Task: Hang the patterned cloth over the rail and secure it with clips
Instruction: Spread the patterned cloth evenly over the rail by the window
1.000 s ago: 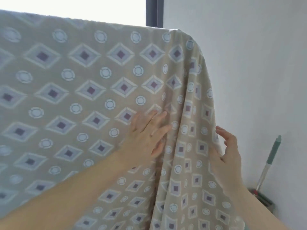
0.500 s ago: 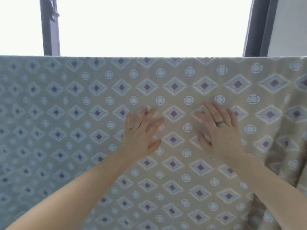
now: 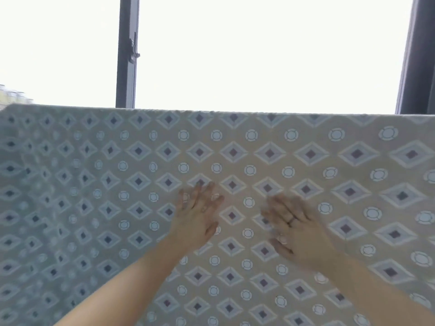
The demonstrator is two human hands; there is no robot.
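Below the bright window [image 3: 259,55], the beige patterned cloth [image 3: 329,161], printed with diamonds and circles, hangs flat; both hands, left [image 3: 197,217] and right [image 3: 299,229], press it open-palmed, gripping nothing.

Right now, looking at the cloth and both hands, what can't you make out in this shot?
All in the head view:
- The rail: the patterned cloth draped over it covers it completely.
- Clips: none show; any behind the cloth are hidden.
- The right hand: motion blur smears its fingers, so contact with the cloth is unclear.
- The left hand: fingertips blurred.
- The cloth's side and bottom edges: cut off by the frame.
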